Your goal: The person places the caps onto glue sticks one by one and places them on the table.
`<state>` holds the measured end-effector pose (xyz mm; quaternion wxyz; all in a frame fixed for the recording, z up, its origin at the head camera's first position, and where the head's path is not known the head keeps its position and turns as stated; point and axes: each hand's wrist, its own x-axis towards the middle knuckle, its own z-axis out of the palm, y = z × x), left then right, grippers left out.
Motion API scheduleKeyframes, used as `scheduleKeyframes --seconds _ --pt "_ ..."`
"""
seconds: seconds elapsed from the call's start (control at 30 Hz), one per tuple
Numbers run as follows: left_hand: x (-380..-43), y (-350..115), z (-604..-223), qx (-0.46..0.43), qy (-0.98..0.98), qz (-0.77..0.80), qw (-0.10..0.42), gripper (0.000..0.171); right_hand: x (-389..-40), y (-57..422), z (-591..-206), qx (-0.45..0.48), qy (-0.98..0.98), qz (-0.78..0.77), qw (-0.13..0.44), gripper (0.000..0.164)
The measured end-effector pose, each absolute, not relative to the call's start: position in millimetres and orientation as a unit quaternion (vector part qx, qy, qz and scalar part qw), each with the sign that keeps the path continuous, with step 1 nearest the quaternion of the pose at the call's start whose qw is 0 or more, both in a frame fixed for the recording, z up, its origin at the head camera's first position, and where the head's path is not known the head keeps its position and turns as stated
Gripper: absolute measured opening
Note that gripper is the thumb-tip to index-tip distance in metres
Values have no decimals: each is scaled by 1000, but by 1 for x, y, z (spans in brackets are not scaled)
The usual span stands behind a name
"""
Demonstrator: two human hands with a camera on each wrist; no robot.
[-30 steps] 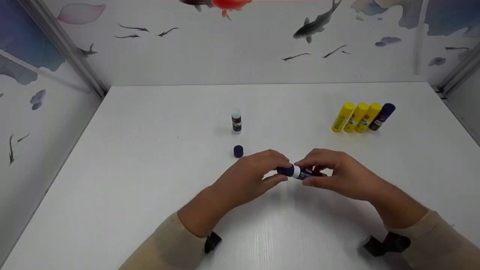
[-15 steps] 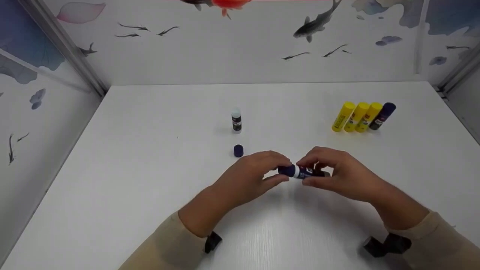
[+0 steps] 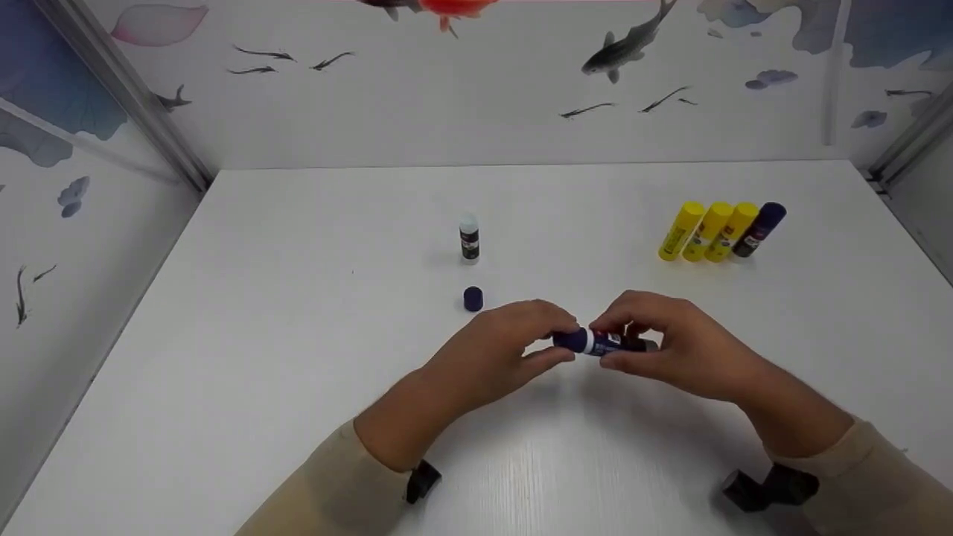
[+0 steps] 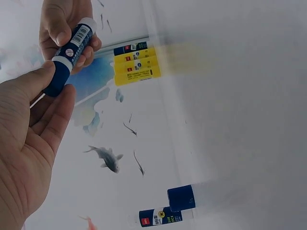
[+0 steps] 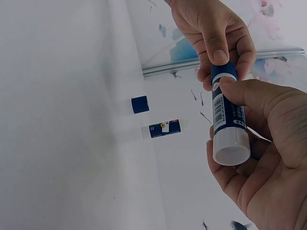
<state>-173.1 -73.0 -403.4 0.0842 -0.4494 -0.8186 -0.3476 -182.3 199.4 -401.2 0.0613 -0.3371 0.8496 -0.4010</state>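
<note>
Glue stick (image 5: 229, 112) bridges left hand (image 3: 491, 350), pinching its cap (image 4: 58, 79), and right hand (image 3: 683, 346), gripping its barrel (image 4: 74, 48), likely for steadiness.

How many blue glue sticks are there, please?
3: the held stick in the left hand and right hand; the uncapped stick behind the loose cap; the end stick, right of the yellow sticks. None appears hidden.

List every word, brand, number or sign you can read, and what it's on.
"deli", probably: standing uncapped glue stick.
"GLUE STICK": same stick.
Yellow round sign: same stick, detail unclear.
Held glue stick: barcode, round mark; print too small.
Yellow sticks, adjoining blue stick: labels too blurred.
</note>
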Motion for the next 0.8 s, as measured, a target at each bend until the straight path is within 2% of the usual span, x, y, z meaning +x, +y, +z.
scheduleKeyframes --seconds 0.47,0.8 --pt "-171 -73 -401 -445 -820 -353 67 26 -181 200 -401 -335 847 -406 70 33" --pt "-170 -73 -401 -434 -823 -364 45 27 -178 199 -399 -358 834 -417 53 31"
